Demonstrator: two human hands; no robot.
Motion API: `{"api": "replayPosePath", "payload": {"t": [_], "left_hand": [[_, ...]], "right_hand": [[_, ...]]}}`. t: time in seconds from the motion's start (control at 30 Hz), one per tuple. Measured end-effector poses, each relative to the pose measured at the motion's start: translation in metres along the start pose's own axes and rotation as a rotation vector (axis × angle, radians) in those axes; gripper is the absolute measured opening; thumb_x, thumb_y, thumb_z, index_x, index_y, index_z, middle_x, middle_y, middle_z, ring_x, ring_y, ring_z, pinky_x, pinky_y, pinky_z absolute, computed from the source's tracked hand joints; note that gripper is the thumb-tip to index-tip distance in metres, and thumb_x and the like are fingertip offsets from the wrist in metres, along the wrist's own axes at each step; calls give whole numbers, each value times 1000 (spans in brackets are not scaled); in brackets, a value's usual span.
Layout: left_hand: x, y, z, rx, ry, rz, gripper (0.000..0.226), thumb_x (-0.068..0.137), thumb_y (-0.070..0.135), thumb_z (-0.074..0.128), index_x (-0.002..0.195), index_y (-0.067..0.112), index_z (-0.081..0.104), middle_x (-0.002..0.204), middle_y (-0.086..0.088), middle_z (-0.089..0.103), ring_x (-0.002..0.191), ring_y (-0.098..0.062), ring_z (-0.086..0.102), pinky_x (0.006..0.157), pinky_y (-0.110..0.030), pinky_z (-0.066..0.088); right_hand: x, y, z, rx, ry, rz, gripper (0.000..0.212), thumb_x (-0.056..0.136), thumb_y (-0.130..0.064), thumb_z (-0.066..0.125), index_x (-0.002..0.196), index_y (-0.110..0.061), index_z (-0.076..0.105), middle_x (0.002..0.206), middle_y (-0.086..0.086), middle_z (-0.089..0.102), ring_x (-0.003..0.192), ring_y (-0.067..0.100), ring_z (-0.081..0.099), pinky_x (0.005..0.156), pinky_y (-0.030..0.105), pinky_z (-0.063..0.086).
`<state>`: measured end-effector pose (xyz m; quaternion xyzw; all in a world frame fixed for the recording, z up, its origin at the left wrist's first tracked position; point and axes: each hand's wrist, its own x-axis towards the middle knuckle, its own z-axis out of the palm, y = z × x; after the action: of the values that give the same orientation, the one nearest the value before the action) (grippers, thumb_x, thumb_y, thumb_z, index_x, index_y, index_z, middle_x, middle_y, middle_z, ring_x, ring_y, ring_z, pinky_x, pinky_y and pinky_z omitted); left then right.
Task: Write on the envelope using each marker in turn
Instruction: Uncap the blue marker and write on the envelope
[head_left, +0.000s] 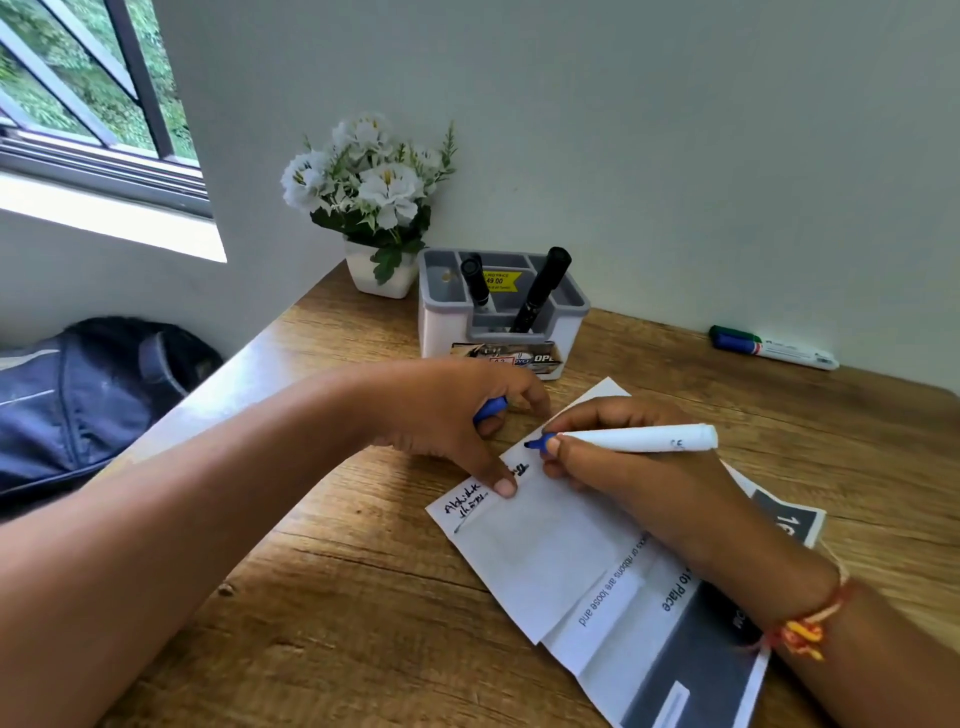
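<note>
Envelope partly under right hand

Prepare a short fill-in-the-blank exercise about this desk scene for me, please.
1. The right hand holds a marker whose tip is ____.
2. The left hand grips the marker's ____ while one finger presses the envelope.
3. The organizer holds ____ black markers.
4. Beside the organizer stands a pot of ____ flowers.
Missing words: blue; cap; two; white.
</note>
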<state>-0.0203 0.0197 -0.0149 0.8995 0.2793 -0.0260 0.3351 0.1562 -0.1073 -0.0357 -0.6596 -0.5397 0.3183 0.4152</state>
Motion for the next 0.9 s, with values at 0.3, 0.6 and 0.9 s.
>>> {"api": "replayPosePath", "payload": {"t": [0.3,0.6,0.9], "left_hand": [[0,4,0,57,35,-99,97,66,46,89,140,46,27,102,14,55,86,-6,56,79,-25,50],[2,1,0,-13,-2,-37,65,71,39,88,125,45,51,85,17,52,75,-5,52,66,-23,40],[5,-4,0,4,0,-12,69,69,44,88,125,53,48,107,14,57,90,-5,56,73,-25,46]], "right_hand": [[1,4,-1,-32,-2,35,7,83,-27,79,89,-30,81,91,-6,81,89,14,77,86,51,62],[1,4,1,10,52,68,2,80,-26,81,81,-25,82,82,-1,81,85,19,78,86,53,62],[-2,0,2,9,73,94,3,78,-26,82,80,-24,82,78,-1,81,81,17,78,84,48,62]]}}
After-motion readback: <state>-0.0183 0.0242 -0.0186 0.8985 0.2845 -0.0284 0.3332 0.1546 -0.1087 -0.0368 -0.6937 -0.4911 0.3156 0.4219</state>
